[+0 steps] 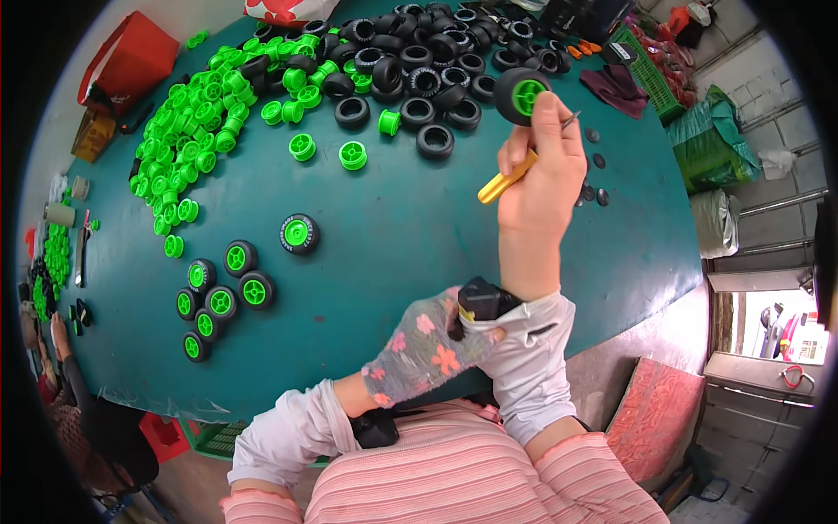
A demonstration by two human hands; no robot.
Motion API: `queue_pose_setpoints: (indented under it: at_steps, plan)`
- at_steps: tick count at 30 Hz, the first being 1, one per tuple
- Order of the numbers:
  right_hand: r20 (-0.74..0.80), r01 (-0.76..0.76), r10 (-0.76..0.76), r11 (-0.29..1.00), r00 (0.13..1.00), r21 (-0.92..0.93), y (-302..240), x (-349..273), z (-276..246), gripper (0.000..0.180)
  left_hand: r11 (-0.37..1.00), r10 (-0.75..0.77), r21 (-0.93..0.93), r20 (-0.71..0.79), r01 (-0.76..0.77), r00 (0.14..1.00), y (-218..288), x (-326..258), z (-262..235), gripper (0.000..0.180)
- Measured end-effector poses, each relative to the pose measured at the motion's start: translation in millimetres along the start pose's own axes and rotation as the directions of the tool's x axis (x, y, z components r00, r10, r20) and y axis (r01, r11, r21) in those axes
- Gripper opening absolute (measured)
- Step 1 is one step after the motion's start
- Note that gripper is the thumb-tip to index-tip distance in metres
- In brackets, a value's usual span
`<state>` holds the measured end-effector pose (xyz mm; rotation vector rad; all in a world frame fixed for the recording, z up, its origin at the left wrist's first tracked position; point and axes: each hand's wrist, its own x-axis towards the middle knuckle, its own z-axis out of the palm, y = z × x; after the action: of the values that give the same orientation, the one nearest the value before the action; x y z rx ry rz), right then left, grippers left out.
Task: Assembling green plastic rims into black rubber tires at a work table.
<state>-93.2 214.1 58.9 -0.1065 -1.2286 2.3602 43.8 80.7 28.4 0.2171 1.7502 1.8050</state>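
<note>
Right hand [541, 179] grips assembled wheel [522, 95] plus yellow tool [504, 182] — left hand [428, 342] gloved, adjusting right sleeve cuff [532, 336], not grasping parts — finished wheel likely goes with the pile [218, 293].

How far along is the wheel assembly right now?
Done: a cluster of assembled wheels, black tyres on green hubs, sits at the table's left, with one more apart. In hand: the right hand holds up a wheel together with a yellow-handled tool; the left hand tugs at the right sleeve. Left: large piles of loose green hubs and black tyres.

Pink striped top, white arm sleeves, floral glove [425, 342], black wrist device [483, 301]
</note>
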Motion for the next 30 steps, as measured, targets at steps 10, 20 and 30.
queue_pose_setpoints:
  at_steps: [10, 20, 30]
  plan:
    - [0.059, -0.075, 0.082, 0.992, 0.995, -0.105, 7.8, -3.3, 4.3, 0.017, 0.997, -0.015, 0.078, 0.004, 0.014, 1.0, 19.0, 8.0, -12.3, 0.046]
    - [0.285, -0.455, 0.48, 0.877, 0.829, -0.153, 18.1, -18.5, -17.7, 0.022, 0.536, 0.158, -0.724, -0.42, -0.434, 0.894, 9.7, 27.6, -123.5, 0.048]
    - [0.264, -0.238, 0.466, 0.768, 0.845, -0.594, 44.4, -52.7, 5.5, 0.023, 0.808, 0.158, -0.448, -0.46, -0.382, 0.874, -7.8, 35.6, -102.5, 0.038]
